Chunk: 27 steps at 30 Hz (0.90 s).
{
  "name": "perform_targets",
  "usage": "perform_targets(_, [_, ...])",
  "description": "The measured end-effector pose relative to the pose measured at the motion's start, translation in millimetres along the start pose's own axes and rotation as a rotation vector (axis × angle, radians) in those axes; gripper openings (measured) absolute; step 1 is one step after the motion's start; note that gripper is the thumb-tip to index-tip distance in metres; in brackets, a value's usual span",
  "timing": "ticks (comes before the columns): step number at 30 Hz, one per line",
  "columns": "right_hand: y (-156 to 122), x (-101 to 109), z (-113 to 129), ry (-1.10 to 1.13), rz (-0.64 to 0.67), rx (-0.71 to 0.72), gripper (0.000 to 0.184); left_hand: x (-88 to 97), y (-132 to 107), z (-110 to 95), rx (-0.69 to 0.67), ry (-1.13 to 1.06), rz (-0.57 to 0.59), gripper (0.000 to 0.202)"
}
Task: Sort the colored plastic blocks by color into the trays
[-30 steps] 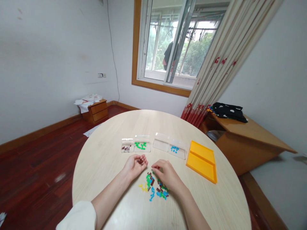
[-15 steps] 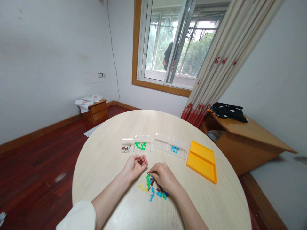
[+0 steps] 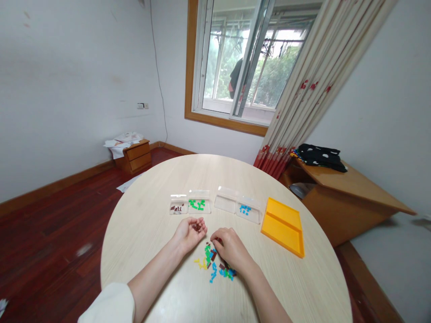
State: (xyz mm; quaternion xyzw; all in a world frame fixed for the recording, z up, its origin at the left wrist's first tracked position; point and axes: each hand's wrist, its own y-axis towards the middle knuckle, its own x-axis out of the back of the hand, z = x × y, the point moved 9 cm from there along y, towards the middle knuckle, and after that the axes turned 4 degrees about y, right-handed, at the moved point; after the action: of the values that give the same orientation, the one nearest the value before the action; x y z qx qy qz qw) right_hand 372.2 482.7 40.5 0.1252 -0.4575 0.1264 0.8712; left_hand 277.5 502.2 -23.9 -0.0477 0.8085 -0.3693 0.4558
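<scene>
My left hand is turned palm up and cupped around several small brown pieces. To its right, my right hand is palm down over the top of a loose pile, thumb and fingertips pinched together; whatever they hold is hidden. The pile mixes green pieces, blue pieces, yellow pieces and dark brown pieces. Part of it lies beneath my right hand.
Past my hands stand clear boxes: one with brown pieces, one with green pieces, one with blue pieces, and a clear tray. An open yellow case lies right on the round table.
My right hand has shifted very slightly at the top of the pile, its fingertips still pinched. My left hand stays cupped in the same place with the brown pieces.
</scene>
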Motion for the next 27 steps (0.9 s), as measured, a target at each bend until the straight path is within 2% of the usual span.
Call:
perform_targets(5, [1.6,18.3,-9.0,0.141,-0.178,-0.028,0.018,-1.4,-1.1,1.5,0.009,0.034,0.024,0.017])
perform_targets(8, [0.6,32.0,-9.3,0.296,-0.314,-0.001,0.016,-6.8,-2.6,8.6,0.061,0.095,0.101,0.017])
perform_targets(11, [-2.1,39.2,-3.5,0.418,-0.383,0.060,0.015,-14.6,-6.4,20.1,0.142,0.136,0.197,0.018])
perform_targets(16, [-4.1,38.8,3.0,0.452,-0.366,0.099,0.019,-18.6,-9.1,28.9,0.191,0.125,0.241,0.022])
perform_targets(21, [-4.6,47.2,-7.1,0.393,-0.418,0.059,0.016,-9.1,-0.5,18.3,0.129,0.075,0.154,0.020])
perform_targets(23, [-3.2,43.8,-12.0,0.339,-0.360,0.032,0.015,-3.2,3.3,9.3,0.065,0.031,0.091,0.018])
perform_targets(27, [-3.3,22.4,-13.7,0.159,-0.111,0.027,0.011,2.9,5.3,-0.7,-0.002,0.000,0.016,0.014])
